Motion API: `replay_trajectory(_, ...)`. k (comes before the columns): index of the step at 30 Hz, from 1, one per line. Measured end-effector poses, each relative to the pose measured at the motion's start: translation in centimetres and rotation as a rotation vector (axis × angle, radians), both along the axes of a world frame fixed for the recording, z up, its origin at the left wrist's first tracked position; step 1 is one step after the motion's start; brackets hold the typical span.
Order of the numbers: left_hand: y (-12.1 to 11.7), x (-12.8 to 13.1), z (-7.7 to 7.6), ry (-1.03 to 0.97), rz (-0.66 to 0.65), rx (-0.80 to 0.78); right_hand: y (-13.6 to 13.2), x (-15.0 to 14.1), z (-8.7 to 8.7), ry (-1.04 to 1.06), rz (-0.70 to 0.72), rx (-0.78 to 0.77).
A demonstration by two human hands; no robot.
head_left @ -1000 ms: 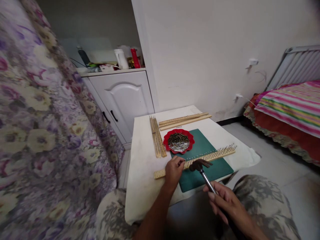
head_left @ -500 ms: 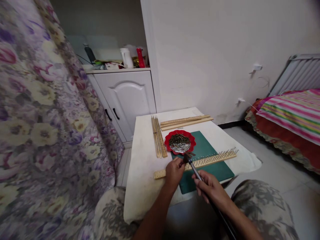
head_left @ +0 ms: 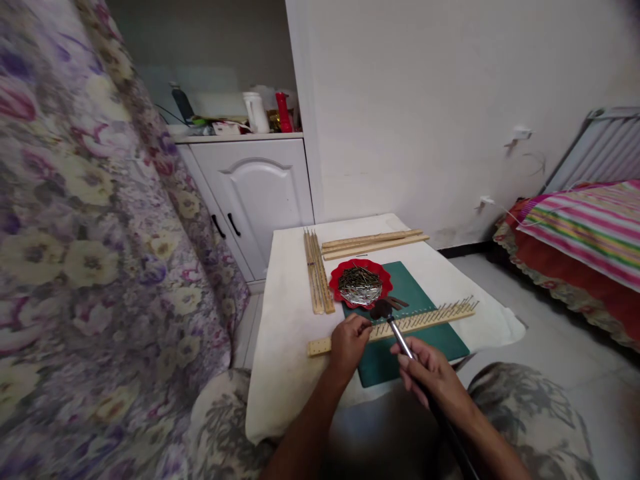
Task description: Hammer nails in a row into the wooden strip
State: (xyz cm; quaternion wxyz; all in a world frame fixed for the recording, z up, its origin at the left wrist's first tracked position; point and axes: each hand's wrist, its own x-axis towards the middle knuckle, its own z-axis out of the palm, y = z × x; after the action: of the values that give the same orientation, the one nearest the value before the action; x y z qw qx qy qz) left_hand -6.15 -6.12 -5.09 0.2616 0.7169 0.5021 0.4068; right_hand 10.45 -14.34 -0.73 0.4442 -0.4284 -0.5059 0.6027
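My right hand (head_left: pixel 425 367) is closed round the shaft of a claw hammer (head_left: pixel 397 331), whose dark head hovers just above the wooden strip. Along that strip (head_left: pixel 320 347), several nails stand in rows over the middle and right part; its left end shows only small holes. At the strip, left of the hammer head, my left hand (head_left: pixel 349 343) has its fingertips pinched on a nail, mostly hidden by the fingers. Under the strip lies a green cutting mat (head_left: pixel 383 363). A red scalloped dish (head_left: pixel 334 283) full of loose nails stands just beyond.
Nail-studded strips (head_left: pixel 317 280) lie bundled left of the dish. More wooden strips (head_left: pixel 375 243) and a loose nail (head_left: pixel 361 255) are at the back of the covered table (head_left: pixel 285 373). A floral curtain (head_left: pixel 100 267) hangs left; a bed (head_left: pixel 575 260) stands right.
The hammer head has moved slightly right and away from my left fingertips, and my right hand has shifted right with it. My left hand stays at the strip.
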Motion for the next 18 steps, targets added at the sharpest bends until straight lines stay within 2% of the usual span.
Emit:
replay_trajectory(4, -0.3, -1.0, 0.5, 0.015, -0.026, -0.012, 0.0, 1.8, 0.1, 0.035, -0.056, 0.012)
replay_trajectory(9, -1.2, -2.7, 0.7, 0.3, -0.021, 0.072, -0.4, 3.5, -0.5, 0.145, -0.111, -0.043)
replay_trajectory(11, -1.5, -2.9, 0.7, 0.356, -0.016, 0.073, -0.5, 3.9, -0.6, 0.207, -0.119, -0.06)
replay_trajectory(14, -1.7, -2.4, 0.5, 0.378, -0.009, 0.065, -0.8, 4.3, -0.6, 0.264, -0.075, -0.077)
replay_trajectory(18, -1.7, -0.9, 0.4, 0.384, 0.001, 0.063, -1.5, 4.3, -1.2, 0.208, 0.077, -0.114)
